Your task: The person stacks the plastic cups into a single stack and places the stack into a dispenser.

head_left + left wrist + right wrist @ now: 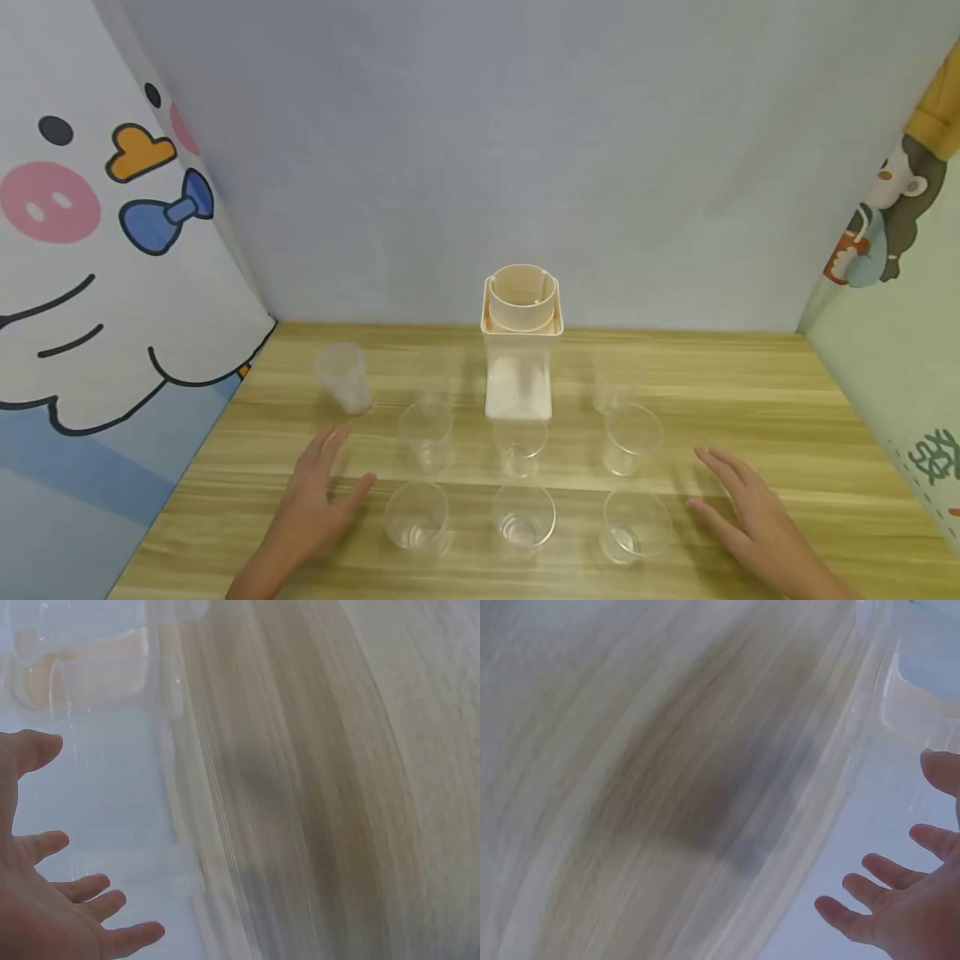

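Note:
Several clear plastic cups stand in rows on the wooden table in the head view, among them a front left cup (417, 521), a front middle cup (523, 525) and a front right cup (636, 529). A cloudier cup (345, 375), perhaps a stack, leans at the back left. My left hand (309, 510) is spread left of the cups and touches none. To their right my right hand (753, 521) is likewise spread, holding nothing. Both wrist views show separated fingers, with clear cups (112, 682) beyond the left hand and a clear cup (900, 724) beyond the right.
Behind the middle cups stands a cream holder (519, 383) with a square top and a round ring in it. A pale cloth (525, 150) closes off the back, and printed cartoon panels border the left and right. Wooden table (750, 383) surface extends beside the cups.

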{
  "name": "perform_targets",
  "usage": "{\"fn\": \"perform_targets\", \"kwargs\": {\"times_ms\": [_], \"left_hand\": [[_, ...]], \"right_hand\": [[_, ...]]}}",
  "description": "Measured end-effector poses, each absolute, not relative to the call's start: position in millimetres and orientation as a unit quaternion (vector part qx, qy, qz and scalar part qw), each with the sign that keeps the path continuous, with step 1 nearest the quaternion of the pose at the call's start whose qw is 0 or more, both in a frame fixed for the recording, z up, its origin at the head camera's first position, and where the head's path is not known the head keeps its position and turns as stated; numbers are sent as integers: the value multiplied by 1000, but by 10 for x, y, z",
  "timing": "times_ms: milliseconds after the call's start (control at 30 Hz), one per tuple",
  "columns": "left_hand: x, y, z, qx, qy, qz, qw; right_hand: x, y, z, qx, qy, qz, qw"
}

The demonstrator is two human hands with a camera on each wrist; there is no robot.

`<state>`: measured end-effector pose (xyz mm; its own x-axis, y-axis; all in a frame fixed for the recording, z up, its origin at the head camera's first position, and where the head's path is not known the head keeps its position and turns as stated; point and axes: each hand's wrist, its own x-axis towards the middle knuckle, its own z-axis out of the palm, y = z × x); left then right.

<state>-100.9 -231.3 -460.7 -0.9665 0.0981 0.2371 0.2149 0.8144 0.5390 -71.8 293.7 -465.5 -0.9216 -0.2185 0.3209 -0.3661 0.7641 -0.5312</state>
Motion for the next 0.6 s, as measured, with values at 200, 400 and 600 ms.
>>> {"fn": "perform_targets", "kwargs": {"times_ms": [200, 400, 600], "left_hand": [[-1006, -2295, -4561, -87, -916, -375, 113], [-973, -2269, -4521, -58, -890, -442, 99], [-984, -2241, -4453, -27, -860, -502, 88]], "right_hand": [[-657, 2897, -4607, 162, -921, 323, 144], [-633, 2841, -4564, 168, -913, 336, 159], [-596, 2795, -4535, 154, -902, 379, 139]]}}
